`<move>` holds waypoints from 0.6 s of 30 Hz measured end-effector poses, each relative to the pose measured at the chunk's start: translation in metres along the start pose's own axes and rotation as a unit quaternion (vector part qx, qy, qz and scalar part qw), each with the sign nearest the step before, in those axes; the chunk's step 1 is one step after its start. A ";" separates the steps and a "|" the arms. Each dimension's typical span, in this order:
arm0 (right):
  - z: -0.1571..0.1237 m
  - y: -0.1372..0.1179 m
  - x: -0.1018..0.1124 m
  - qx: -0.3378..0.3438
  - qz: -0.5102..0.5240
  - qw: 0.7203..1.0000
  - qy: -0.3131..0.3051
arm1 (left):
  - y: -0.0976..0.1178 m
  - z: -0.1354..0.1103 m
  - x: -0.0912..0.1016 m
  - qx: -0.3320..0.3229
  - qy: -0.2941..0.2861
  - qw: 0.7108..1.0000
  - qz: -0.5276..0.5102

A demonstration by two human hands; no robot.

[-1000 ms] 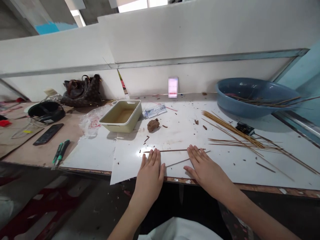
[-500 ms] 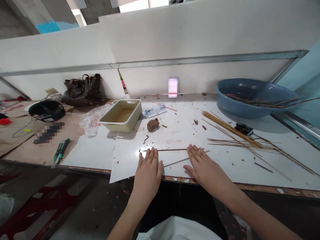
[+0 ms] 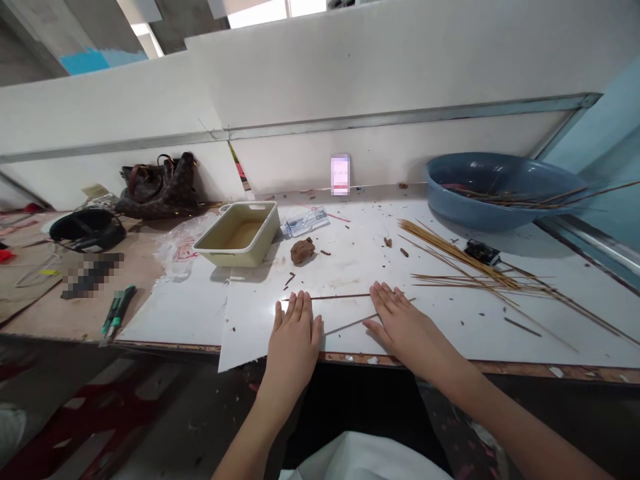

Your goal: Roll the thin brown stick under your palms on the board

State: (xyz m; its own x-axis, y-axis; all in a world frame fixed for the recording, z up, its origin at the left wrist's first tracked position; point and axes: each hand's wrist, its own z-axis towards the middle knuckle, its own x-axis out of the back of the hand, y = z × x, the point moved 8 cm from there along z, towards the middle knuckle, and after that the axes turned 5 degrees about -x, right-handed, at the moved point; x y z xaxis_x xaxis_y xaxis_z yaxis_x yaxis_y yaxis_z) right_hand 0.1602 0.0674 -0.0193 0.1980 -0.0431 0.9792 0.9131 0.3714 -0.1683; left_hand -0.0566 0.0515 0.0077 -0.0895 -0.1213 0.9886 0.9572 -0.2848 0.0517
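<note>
Both of my hands lie palm down on the white board [image 3: 340,343]. Under the fingers of my left hand [image 3: 294,340] passes one part of a thin dark brown stick [image 3: 341,296]. The fingers of my right hand [image 3: 407,327] rest flat over its other part. Between the hands, the middle of the stick shows. Closer to me lies a thin grey stick [image 3: 353,324], slanting from beside my left thumb to under my right hand. A lump of brown clay [image 3: 303,251] sits beyond my left hand, with small brown crumbs around it.
A cream plastic basin [image 3: 235,257] stands back left. At right lie a bundle of thin tan sticks [image 3: 445,250] and a small black object [image 3: 481,252], before a blue tub [image 3: 480,207]. Cutters [image 3: 119,310], a handbag [image 3: 160,190] and a phone [image 3: 341,175] are farther off.
Both hands and the brown stick beneath them have shifted slightly away from me. The grey stick keeps its place on the board. The whole view has also turned a little.
</note>
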 end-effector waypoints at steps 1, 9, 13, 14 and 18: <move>-0.007 -0.001 -0.002 0.006 -0.002 1.000 0.006 | 0.000 -0.007 -0.001 -0.005 0.003 1.000 0.002; 0.028 0.006 0.009 -0.011 0.008 0.999 -0.050 | -0.010 0.019 -0.001 0.014 -0.003 1.000 0.002; 0.029 0.007 0.006 -0.011 0.004 0.999 -0.033 | -0.010 0.021 0.000 0.021 -0.005 1.000 0.005; 0.021 0.005 0.005 -0.005 0.004 1.000 -0.019 | -0.009 0.014 -0.001 0.017 -0.004 1.000 0.008; -0.012 -0.001 -0.002 0.008 0.005 1.000 0.011 | -0.006 -0.016 -0.004 0.001 0.013 1.000 0.017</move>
State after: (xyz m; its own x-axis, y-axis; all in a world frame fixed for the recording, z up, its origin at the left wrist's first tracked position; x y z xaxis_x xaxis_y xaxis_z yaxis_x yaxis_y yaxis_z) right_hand 0.1636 0.0560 -0.0223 0.2158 -0.0594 0.9746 0.9050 0.3870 -0.1768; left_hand -0.0665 0.0380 0.0014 -0.0639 -0.1549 0.9859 0.9605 -0.2778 0.0186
